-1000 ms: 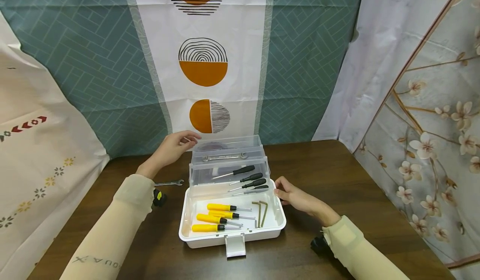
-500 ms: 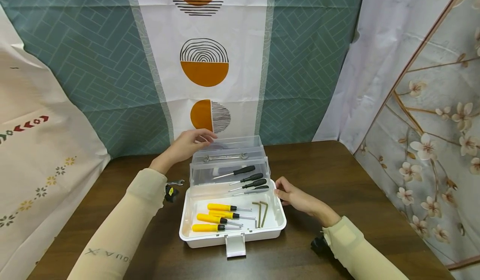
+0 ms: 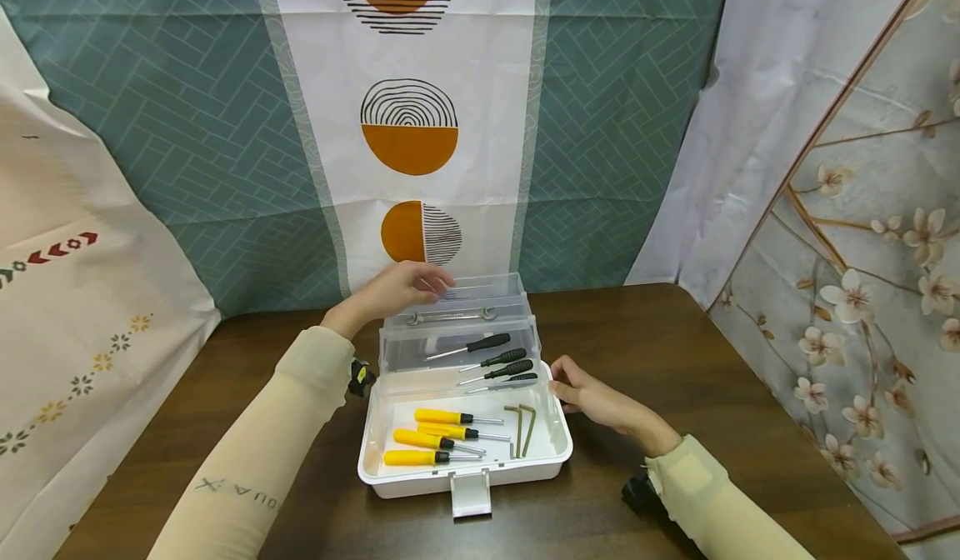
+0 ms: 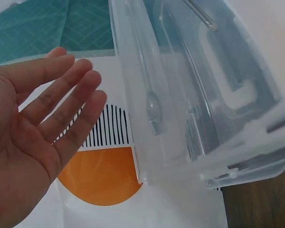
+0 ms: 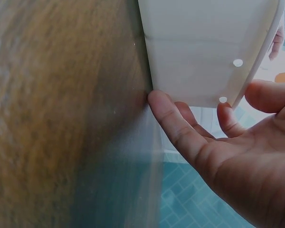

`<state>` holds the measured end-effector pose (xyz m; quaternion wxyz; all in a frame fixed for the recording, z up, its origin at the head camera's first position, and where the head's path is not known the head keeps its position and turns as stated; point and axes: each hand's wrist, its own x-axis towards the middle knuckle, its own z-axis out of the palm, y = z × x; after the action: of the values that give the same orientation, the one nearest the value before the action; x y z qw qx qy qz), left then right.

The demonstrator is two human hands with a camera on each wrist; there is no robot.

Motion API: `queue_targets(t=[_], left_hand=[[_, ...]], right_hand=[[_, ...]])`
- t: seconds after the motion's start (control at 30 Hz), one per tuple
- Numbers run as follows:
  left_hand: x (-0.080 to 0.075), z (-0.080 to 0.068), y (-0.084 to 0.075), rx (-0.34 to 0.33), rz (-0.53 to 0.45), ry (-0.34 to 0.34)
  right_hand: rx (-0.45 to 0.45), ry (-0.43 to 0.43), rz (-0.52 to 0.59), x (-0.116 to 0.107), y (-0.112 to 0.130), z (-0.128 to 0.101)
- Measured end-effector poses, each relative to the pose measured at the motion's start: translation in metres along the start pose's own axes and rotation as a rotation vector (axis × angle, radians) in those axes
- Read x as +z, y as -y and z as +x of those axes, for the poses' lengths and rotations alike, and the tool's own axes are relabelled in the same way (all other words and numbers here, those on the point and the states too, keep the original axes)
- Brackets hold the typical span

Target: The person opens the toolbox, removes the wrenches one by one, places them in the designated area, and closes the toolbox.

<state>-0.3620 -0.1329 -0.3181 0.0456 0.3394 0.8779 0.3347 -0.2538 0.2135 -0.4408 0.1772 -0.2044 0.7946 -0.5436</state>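
Note:
A white toolbox (image 3: 558,452) stands open on the brown table, its clear trays (image 3: 457,339) stepped up toward the back. My left hand (image 3: 408,285) hovers flat over the back left of the top clear tray (image 4: 180,95), fingers straight, holding nothing. My right hand (image 3: 588,393) lies on the table against the box's right wall (image 5: 204,52), thumb (image 5: 171,118) and fingertips touching it. Yellow screwdrivers (image 3: 431,437) and hex keys (image 3: 522,427) lie in the base, black screwdrivers (image 3: 491,360) in the middle tray, a wrench (image 3: 450,315) in the top one.
The box's latch (image 3: 471,493) hangs over its front edge. Patterned curtains (image 3: 408,127) hang close behind the table and along the right side (image 3: 862,293). Bare table top (image 3: 675,352) lies to the right of the box and in front of it.
My left hand has moved right, from beside the top tray's left corner to over it, and its forearm now covers a small wrench on the table. The right hand has stayed put.

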Motion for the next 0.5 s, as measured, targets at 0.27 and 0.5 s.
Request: queue_targets(t=[0.27, 0.5], left_hand=[[0.0052, 0.0068, -0.0033, -0.012, -0.026, 0.122], [0.0083, 0.0099, -0.0058, -0.007, 0.039, 0.153]], right_hand=[[0.000, 0.002, 0.002, -0.0003, 0.0000, -0.0005], [0.002, 0.004, -0.006, -0.0013, -0.0020, 0.0001]])
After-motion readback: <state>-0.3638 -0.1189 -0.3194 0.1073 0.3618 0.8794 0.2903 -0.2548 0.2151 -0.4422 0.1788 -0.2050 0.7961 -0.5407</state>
